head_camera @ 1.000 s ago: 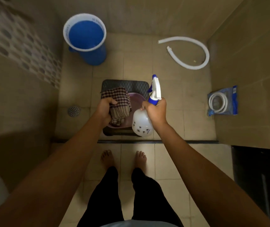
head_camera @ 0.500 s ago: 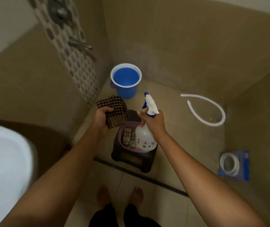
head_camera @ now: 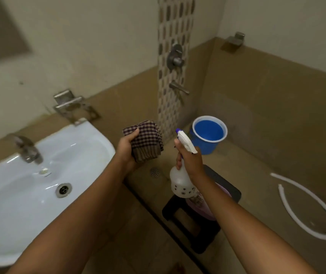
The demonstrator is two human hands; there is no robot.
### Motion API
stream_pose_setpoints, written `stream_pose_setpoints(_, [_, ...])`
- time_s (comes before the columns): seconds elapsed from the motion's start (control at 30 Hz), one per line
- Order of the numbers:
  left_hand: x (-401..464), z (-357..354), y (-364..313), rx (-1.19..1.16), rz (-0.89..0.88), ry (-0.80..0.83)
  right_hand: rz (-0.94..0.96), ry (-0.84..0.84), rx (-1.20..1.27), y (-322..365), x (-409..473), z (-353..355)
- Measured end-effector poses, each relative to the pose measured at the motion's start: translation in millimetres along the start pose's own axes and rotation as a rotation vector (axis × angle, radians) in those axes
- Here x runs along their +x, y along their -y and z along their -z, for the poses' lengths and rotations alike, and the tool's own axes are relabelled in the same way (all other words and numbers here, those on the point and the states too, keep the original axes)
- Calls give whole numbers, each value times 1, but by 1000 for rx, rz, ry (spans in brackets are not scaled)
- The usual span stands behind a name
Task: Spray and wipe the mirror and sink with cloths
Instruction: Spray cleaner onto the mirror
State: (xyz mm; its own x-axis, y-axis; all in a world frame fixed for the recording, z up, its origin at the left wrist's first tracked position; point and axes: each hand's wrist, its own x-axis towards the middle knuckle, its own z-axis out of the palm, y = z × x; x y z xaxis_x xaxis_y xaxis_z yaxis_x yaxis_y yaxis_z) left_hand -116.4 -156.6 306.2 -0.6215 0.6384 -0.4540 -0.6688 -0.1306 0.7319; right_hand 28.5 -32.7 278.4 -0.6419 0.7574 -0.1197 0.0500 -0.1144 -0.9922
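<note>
No text can be read; the dark marks on the spray bottle (head_camera: pixel 181 184) are too blurred.

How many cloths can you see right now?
2. One checked cloth is gripped in the left hand. A second cloth lies in the pink basin on the stool, mostly hidden behind the right arm; more could be hidden there.

Glossy white ceramic sink (head_camera: pixel 39 186), dull metal tap (head_camera: pixel 26 148), woven checked cloth (head_camera: pixel 145 142), translucent plastic spray bottle (head_camera: pixel 180 179).
</note>
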Motion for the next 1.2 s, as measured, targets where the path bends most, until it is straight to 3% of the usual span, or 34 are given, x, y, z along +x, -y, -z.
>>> stream_pose_setpoints(0.43, [-147,115,-118,-7,-377,-139,148,322,-115,76,-88,-169])
stream_pose_setpoints(0.67, [-212,149,-193,-24,-586,-199,283,503,-42,126,-114,-253])
stream_pose_setpoints(1.2, [-287,106,-333,61,-998,-338,497,841,29,250,-115,-322])
